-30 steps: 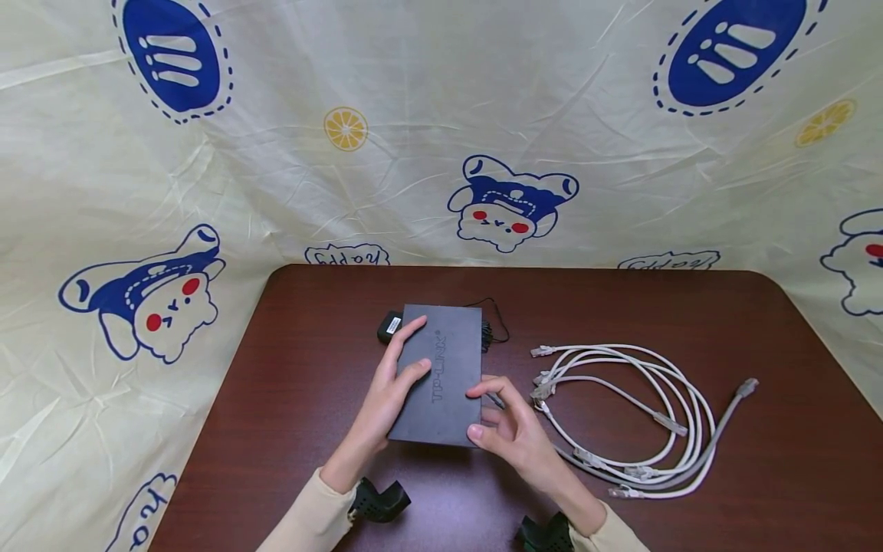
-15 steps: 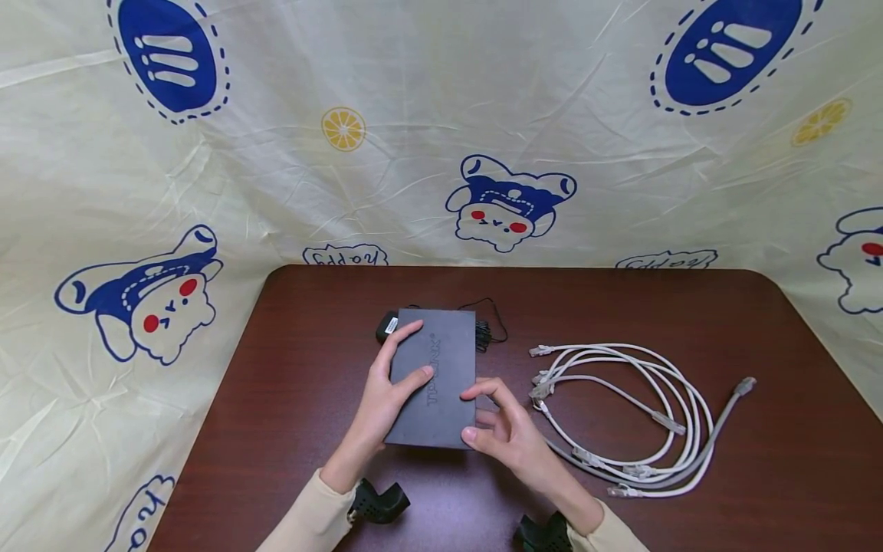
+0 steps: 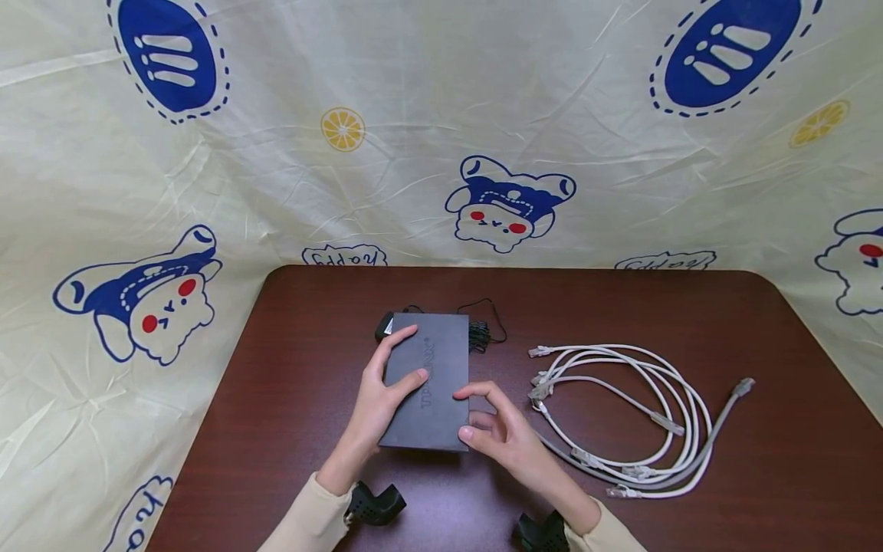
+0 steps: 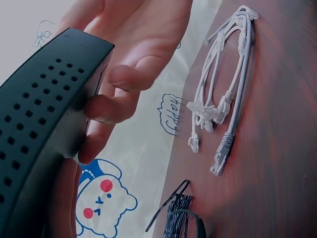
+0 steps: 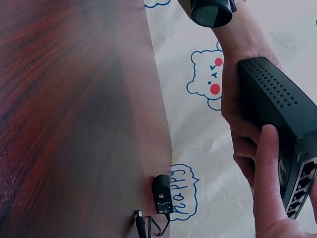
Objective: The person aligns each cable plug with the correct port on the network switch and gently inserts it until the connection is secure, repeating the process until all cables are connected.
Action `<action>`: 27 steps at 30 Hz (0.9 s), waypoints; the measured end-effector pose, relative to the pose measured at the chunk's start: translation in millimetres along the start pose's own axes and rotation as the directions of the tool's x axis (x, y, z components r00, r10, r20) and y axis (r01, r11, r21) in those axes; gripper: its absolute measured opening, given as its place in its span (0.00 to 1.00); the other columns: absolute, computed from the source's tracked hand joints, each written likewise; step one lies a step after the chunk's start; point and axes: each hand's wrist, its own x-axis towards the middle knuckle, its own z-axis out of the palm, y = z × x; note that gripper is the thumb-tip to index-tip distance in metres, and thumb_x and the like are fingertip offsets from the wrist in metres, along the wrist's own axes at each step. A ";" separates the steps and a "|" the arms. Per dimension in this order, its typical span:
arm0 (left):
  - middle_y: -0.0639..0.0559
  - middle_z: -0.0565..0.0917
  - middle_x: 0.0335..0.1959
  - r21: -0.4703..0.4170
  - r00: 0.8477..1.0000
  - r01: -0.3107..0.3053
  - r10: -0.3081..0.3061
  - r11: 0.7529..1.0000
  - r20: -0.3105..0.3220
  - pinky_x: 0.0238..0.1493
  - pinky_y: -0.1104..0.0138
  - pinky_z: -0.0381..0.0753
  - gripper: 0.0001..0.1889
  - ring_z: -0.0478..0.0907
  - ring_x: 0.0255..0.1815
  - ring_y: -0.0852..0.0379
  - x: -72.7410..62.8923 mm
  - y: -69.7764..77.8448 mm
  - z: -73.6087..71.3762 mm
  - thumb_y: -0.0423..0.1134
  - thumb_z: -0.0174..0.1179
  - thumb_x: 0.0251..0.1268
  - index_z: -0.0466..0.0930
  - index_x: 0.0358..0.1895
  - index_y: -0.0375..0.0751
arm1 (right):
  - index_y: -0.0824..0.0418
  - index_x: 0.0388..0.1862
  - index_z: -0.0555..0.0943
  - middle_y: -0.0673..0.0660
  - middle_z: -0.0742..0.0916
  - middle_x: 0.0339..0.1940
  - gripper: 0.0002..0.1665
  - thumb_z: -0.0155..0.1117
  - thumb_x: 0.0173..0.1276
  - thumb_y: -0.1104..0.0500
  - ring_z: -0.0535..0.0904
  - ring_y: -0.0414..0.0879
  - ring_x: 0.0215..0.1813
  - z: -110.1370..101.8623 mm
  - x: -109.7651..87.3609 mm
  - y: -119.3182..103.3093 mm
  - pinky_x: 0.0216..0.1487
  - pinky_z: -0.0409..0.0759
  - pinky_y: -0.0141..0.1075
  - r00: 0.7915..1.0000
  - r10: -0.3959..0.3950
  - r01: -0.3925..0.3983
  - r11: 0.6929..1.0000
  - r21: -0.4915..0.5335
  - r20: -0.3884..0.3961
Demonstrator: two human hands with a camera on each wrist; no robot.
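In the head view, a dark grey network switch (image 3: 441, 356) marked TP-LINK is held off the table by both hands. My left hand (image 3: 375, 402) grips its left side, thumb spread on top. At the right edge, my right hand (image 3: 507, 429) holds the switch with bent index finger and thumb. The right wrist view shows a row of ports (image 5: 302, 188) on the side by my right fingers, and vent holes on the short side. Coiled white and grey network cables (image 3: 700, 414) lie to the right. The grey cable passes out of sight behind my right hand.
Behind the switch lies a black power adapter (image 3: 383, 325), partly hidden, with its bundled cord (image 3: 479, 336). A brown wooden table (image 3: 276, 429) carries everything. A patterned white cloth (image 3: 400, 199) hangs beyond its far edge.
Both hands have shifted the switch slightly left and a little nearer to me. More of the adapter's bundled cord shows on the right. The coiled cables have hardly moved.
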 end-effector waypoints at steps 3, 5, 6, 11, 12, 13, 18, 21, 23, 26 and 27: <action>0.47 0.69 0.61 0.006 1.000 0.007 -0.007 1.000 -0.007 0.50 0.56 0.67 0.28 0.67 0.55 0.48 -0.7 -0.4 -2.3 0.38 0.63 0.63 0.69 0.66 0.61 | 0.68 0.62 0.66 0.63 0.69 0.60 0.23 0.55 0.69 0.71 0.79 0.43 0.40 -3.1 0.9 0.7 0.39 0.76 0.35 1.000 0.005 -0.005 1.000 -0.026 -0.011; 0.47 0.68 0.61 0.000 1.000 0.012 -0.012 1.000 -0.012 0.49 0.55 0.68 0.28 0.67 0.55 0.47 -1.0 -0.8 -3.9 0.38 0.63 0.63 0.69 0.65 0.61 | 0.68 0.62 0.65 0.62 0.70 0.60 0.22 0.53 0.70 0.72 0.79 0.43 0.41 -5.5 1.7 1.5 0.39 0.78 0.38 1.000 0.007 -0.008 1.000 -0.029 -0.017; 0.47 0.68 0.61 -0.005 1.000 0.014 -0.014 1.000 -0.015 0.49 0.55 0.68 0.28 0.67 0.55 0.47 -1.2 -0.9 -4.7 0.38 0.63 0.63 0.69 0.65 0.61 | 0.68 0.62 0.65 0.62 0.70 0.60 0.23 0.53 0.70 0.72 0.79 0.44 0.41 -6.5 2.1 2.0 0.40 0.79 0.40 1.000 0.010 -0.010 1.000 -0.024 -0.018; 0.47 0.69 0.60 -0.016 1.000 0.019 -0.019 1.000 -0.025 0.47 0.56 0.69 0.28 0.67 0.53 0.46 -1.6 -1.5 -8.5 0.37 0.63 0.62 0.70 0.65 0.61 | 0.70 0.62 0.64 0.64 0.71 0.59 0.23 0.52 0.70 0.73 0.81 0.47 0.41 -9.9 5.2 4.2 0.39 0.80 0.51 1.000 -0.005 0.005 1.000 -0.004 -0.027; 0.47 0.68 0.60 -0.015 0.999 0.019 -0.020 1.000 -0.026 0.47 0.56 0.70 0.28 0.67 0.53 0.46 -1.7 -1.6 -9.2 0.37 0.63 0.62 0.70 0.65 0.61 | 0.70 0.62 0.64 0.65 0.71 0.58 0.23 0.52 0.70 0.73 0.81 0.48 0.41 -10.4 6.0 4.4 0.39 0.80 0.51 0.999 -0.011 0.010 1.000 -0.007 -0.031; 0.47 0.68 0.60 -0.014 0.999 0.019 -0.019 1.000 -0.028 0.47 0.56 0.70 0.28 0.67 0.53 0.46 -1.7 -1.8 -9.9 0.36 0.63 0.62 0.70 0.65 0.61 | 0.71 0.62 0.64 0.65 0.71 0.58 0.22 0.51 0.70 0.73 0.81 0.49 0.41 -11.0 6.8 4.5 0.39 0.80 0.51 0.999 -0.017 0.017 1.000 -0.010 -0.034; 0.47 0.67 0.62 -0.017 0.999 0.028 -0.029 0.999 -0.025 0.45 0.56 0.71 0.28 0.67 0.53 0.45 -2.2 -2.4 -13.4 0.37 0.63 0.63 0.69 0.65 0.61 | 0.76 0.61 0.62 0.71 0.72 0.55 0.22 0.50 0.70 0.74 0.81 0.57 0.41 -16.2 11.0 6.3 0.37 0.81 0.48 0.997 -0.044 0.042 0.999 -0.034 -0.056; 0.47 0.66 0.62 -0.019 0.999 0.036 -0.037 0.999 -0.018 0.45 0.55 0.71 0.28 0.66 0.53 0.45 -2.7 -3.3 -15.0 0.37 0.62 0.63 0.69 0.66 0.62 | 0.74 0.62 0.62 0.70 0.73 0.54 0.22 0.51 0.70 0.73 0.81 0.60 0.41 -21.0 12.9 9.6 0.37 0.81 0.48 0.996 -0.025 0.021 0.999 -0.049 -0.084; 0.47 0.66 0.63 -0.014 0.999 0.037 -0.037 0.999 -0.016 0.45 0.55 0.71 0.28 0.66 0.53 0.45 -2.9 -3.9 -15.7 0.37 0.62 0.63 0.69 0.66 0.62 | 0.71 0.62 0.63 0.67 0.75 0.54 0.22 0.52 0.70 0.72 0.81 0.61 0.41 -24.6 14.1 13.0 0.37 0.81 0.48 0.995 -0.002 -0.003 0.999 -0.054 -0.103; 0.48 0.66 0.63 -0.006 0.999 0.037 -0.037 0.999 -0.016 0.45 0.55 0.71 0.28 0.66 0.54 0.45 -3.1 -4.6 -16.3 0.37 0.62 0.63 0.69 0.66 0.62 | 0.69 0.62 0.64 0.67 0.75 0.54 0.22 0.52 0.70 0.71 0.81 0.58 0.40 -29.5 16.1 18.9 0.38 0.80 0.52 0.990 0.040 -0.047 0.998 -0.051 -0.134; 0.48 0.66 0.63 -0.005 0.999 0.037 -0.037 0.999 -0.017 0.45 0.56 0.71 0.28 0.66 0.54 0.45 -3.1 -4.8 -16.5 0.37 0.62 0.63 0.69 0.66 0.62 | 0.70 0.62 0.64 0.69 0.74 0.54 0.22 0.53 0.70 0.70 0.81 0.58 0.40 -31.0 16.9 20.9 0.38 0.80 0.53 0.988 0.053 -0.060 0.997 -0.048 -0.144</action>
